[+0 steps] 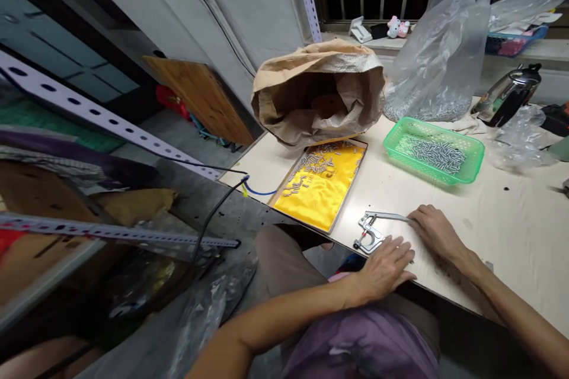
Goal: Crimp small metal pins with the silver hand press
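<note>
A silver metal hand press (371, 231) with a long lever, a small spring and a C-shaped jaw lies at the table's front edge. Across its lower body rests my left hand (384, 269), fingers long over the metal, the thumb apart towards the right. The part beneath that palm is hidden. My right hand (438, 237) has its bent fingers on the end of the lever. Left of the tool is a shallow tray lined with shiny yellow cloth (320, 195), and small metal pins (313, 163) are scattered over its far half.
A green plastic basket (473, 169) holds many similar pins. Behind the tray, an open brown paper sack (267, 100) lies on its side. A clear plastic bag (448, 41) of pins and a steel kettle (511, 92) stand farther back. A black cable (208, 219) hangs at the left.
</note>
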A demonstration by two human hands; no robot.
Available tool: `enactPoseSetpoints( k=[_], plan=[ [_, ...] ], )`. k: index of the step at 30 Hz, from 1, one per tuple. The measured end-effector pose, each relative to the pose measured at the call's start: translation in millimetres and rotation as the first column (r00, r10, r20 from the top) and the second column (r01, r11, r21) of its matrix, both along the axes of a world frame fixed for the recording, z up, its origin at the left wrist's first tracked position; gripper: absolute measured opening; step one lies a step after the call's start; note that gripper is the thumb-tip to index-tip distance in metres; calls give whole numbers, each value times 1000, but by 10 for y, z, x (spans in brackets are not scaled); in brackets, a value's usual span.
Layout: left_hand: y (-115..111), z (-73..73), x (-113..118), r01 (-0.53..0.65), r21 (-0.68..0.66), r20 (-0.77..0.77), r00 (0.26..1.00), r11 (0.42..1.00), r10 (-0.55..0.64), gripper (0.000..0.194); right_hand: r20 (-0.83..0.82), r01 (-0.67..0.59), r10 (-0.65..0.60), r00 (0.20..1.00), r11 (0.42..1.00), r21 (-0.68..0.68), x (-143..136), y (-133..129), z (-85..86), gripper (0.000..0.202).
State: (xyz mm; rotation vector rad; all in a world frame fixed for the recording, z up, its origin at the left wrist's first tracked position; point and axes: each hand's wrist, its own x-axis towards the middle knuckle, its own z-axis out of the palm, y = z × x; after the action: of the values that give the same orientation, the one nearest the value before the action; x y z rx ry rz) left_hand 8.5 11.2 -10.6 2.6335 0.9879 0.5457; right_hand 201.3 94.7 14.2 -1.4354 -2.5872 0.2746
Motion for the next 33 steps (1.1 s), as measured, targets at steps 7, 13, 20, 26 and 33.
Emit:
enactPoseSetpoints(
  k=[7, 13, 20, 26, 33],
  plan=[
    [-40, 69, 38, -24, -119, 96, 995, 993, 35, 42, 83, -16, 13, 997, 999, 38, -320, 158, 219, 15],
    [-119, -220, 64, -73, -202, 121, 988, 977, 99, 36, 77, -446, 447, 891, 894, -31, -1029, -45, 204, 16],
    [-123, -646, 143, -113, 23, 93, 990, 993, 110, 48, -115, -455, 481, 869, 868, 197, -1302, 60, 25, 16],
    [16, -656, 211, -126, 305, 218, 974, 944, 59, 43, -463, 50, 167, 871, 906, 420, -660, 661, 557, 19],
    [77, -716, 377, -270, 422, 353, 928, 865, 118, 22, -269, 322, -200, 942, 762, 562, 266, 1340, 756, 37]
  ],
)
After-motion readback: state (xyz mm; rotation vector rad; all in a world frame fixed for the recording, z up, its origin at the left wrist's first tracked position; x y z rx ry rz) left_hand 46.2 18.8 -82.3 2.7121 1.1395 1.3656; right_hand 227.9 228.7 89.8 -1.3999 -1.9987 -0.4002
